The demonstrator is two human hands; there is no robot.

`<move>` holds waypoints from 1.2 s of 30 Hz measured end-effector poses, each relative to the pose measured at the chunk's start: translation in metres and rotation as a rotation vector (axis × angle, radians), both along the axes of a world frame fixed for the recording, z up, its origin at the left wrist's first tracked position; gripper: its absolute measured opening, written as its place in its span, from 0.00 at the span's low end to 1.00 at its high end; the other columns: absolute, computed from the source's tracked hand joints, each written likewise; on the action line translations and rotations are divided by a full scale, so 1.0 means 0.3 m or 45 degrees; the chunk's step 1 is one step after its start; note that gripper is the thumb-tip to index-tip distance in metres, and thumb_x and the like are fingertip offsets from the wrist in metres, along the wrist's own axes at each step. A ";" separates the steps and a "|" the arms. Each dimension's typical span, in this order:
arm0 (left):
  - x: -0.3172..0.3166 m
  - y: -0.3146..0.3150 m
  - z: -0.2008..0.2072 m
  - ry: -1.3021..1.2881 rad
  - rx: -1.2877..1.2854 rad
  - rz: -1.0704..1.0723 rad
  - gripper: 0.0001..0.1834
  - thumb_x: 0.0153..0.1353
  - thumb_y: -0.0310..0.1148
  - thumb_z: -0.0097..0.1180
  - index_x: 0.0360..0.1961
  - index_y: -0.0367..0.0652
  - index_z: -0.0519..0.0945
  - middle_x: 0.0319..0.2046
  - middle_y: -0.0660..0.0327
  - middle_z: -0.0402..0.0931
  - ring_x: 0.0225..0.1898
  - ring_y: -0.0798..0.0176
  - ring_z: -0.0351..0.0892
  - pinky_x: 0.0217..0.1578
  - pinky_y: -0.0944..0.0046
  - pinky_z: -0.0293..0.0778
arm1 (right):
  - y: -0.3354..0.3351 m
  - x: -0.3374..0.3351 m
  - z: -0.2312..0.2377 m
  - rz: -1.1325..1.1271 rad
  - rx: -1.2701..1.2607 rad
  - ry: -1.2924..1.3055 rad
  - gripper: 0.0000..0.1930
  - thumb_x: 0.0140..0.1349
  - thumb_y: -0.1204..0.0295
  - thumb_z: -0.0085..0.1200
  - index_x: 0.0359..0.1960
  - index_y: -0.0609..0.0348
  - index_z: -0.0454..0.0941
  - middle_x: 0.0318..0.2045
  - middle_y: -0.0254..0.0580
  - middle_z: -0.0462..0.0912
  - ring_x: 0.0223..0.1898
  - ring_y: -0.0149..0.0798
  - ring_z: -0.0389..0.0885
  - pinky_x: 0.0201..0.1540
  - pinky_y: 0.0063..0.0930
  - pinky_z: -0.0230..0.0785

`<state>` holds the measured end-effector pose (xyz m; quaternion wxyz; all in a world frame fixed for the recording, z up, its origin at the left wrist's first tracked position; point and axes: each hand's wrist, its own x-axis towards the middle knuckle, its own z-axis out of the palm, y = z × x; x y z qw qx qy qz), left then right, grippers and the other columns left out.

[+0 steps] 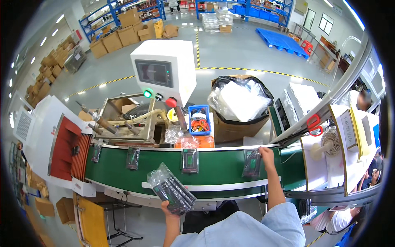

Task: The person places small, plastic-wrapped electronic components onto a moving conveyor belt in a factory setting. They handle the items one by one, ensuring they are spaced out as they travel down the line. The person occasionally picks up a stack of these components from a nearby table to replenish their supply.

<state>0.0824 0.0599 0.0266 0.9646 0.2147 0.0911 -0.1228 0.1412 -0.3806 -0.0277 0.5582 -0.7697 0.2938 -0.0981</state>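
Single head-worn fisheye view, looking down and forward over green conveyor belt (pixel 214 166), near.

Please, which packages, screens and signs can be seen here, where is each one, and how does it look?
Stack of clear plastic packets with dark contents: held in left hand.
Single dark packet: under right hand, on green conveyor belt.
Grey screen: on white control box.
Brown cardboard boxes: far floor.

Landmark: conveyor belt (pixel 218 168). On it, left to right: four packets (pixel 96 153), (pixel 132 158), (pixel 190 160), (pixel 251 163); right hand (pixel 266 154) on the rightmost. Left hand (pixel 169 209) with stack of packets (pixel 170 189) before the belt. Control box (pixel 164 70) and bagged carton (pixel 240 105) behind it. Fan (pixel 329 142) at its right end.
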 end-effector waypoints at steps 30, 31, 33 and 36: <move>-0.187 0.097 -0.081 0.299 0.087 -0.204 0.28 0.43 0.30 0.52 0.49 0.31 0.69 0.42 0.48 0.74 0.42 0.50 0.77 0.45 0.52 0.73 | 0.819 -0.011 0.246 1.221 0.620 0.046 0.18 0.60 0.64 0.51 0.43 0.68 0.75 0.31 0.37 0.79 0.29 0.27 0.73 0.33 0.20 0.67; -0.191 0.097 -0.097 0.284 0.086 -0.246 0.28 0.44 0.30 0.52 0.50 0.32 0.68 0.43 0.48 0.74 0.42 0.52 0.77 0.45 0.53 0.74 | 0.833 -0.016 0.259 1.230 0.573 0.056 0.17 0.60 0.65 0.51 0.43 0.68 0.75 0.30 0.37 0.78 0.29 0.27 0.73 0.33 0.20 0.67; -0.197 0.092 -0.107 0.272 0.104 -0.303 0.27 0.46 0.30 0.52 0.50 0.32 0.68 0.43 0.50 0.74 0.42 0.54 0.77 0.44 0.55 0.74 | 0.865 -0.023 0.282 1.232 0.539 0.050 0.16 0.60 0.66 0.51 0.43 0.68 0.75 0.30 0.37 0.78 0.29 0.26 0.73 0.34 0.21 0.67; -0.200 0.094 -0.106 0.270 0.183 -0.300 0.27 0.47 0.31 0.53 0.50 0.33 0.68 0.42 0.51 0.75 0.41 0.56 0.77 0.44 0.56 0.74 | 0.844 -0.038 0.287 1.168 0.539 0.053 0.15 0.59 0.67 0.52 0.41 0.68 0.76 0.30 0.36 0.78 0.30 0.27 0.73 0.35 0.21 0.67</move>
